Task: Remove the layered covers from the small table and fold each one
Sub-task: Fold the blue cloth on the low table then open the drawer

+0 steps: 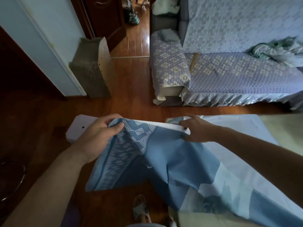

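The left hand pinches a bunched corner of the blue patterned cover, thumb on top and fingers curled under the cloth. The right hand grips the same cover's upper edge to the right of that corner, where a white hem stretches between the two hands. From that held edge the cover hangs down in loose folds, its lower right part trailing over a pale blue sheet that lies spread on the desk. As a judgement, this cover is lifted off but not yet folded; the fold seems just begun, and the pale sheet beneath looks like another layer left to remove. Behind the left hand, beyond the cover, a white box-like object sits on the wooden floor. Further beyond the cover stands a sofa under a quilted lilac throw, with crumpled cloth at its right end, and an open doorway to the sofa's left.
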A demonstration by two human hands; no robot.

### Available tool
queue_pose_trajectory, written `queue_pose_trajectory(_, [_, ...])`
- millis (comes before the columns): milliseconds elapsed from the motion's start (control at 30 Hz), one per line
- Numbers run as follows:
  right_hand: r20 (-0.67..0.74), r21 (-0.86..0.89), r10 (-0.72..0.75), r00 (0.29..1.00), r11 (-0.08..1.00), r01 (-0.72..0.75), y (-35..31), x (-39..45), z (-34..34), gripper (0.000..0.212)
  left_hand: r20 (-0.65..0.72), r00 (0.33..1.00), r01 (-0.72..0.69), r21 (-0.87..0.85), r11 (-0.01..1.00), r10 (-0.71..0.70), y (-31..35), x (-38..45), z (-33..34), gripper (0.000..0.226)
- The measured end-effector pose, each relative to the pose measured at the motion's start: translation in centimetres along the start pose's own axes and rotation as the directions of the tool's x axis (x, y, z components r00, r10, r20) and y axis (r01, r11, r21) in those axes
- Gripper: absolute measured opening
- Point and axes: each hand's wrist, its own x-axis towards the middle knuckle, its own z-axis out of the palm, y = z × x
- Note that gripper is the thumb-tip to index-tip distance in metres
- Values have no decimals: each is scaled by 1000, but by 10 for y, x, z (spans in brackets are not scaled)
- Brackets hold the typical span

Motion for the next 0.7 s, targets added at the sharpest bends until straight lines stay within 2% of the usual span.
queue_pose_trajectory(133, [-164, 110, 22, 986, 994, -4, 21, -22, 5, 37, -98, 992, -76, 86, 993, 84, 29, 9, 1, 25])
queue_pose_trajectory(200, [-219, 202, 73, 973, 979, -28, 26, -31, -2, 50, -129, 976, -153, 166, 974, 176, 57, 17, 1, 23])
queue_pose_trajectory(300, [-297, 333, 131, 946, 943, -26, 24, -46, -18, 52, -127, 927, -292, 342, 893, 352, 113, 27, -2, 24])
queue_pose_trajectory(400, [-456, 420, 199, 867, 907, 12, 16, -62, -37, 40, -154, 873, -353, 455, 817, 463, 159, 34, -7, 32])
queue_pose_trajectory(500, [-591, 553, 262, 763, 820, 148, 10, -71, -60, 35, -218, 803, -381, 529, 758, 555, 192, 39, -9, 26])
queue_pose_trajectory(567, [-656, 506, 195, 729, 830, 234, 6, -73, -75, 32, -262, 736, -395, 582, 711, 624, 215, 44, -7, 22])
queue_pose_trajectory(633, [-722, 358, 36, 691, 874, 328, 0, -76, -90, 31, -285, 655, -420, 633, 650, 700, 238, 44, -2, 25])
queue_pose_trajectory(700, [-742, 232, -112, 661, 882, 409, 3, -73, -101, 23, -266, 550, -425, 726, 540, 791, 259, 43, 5, 30])
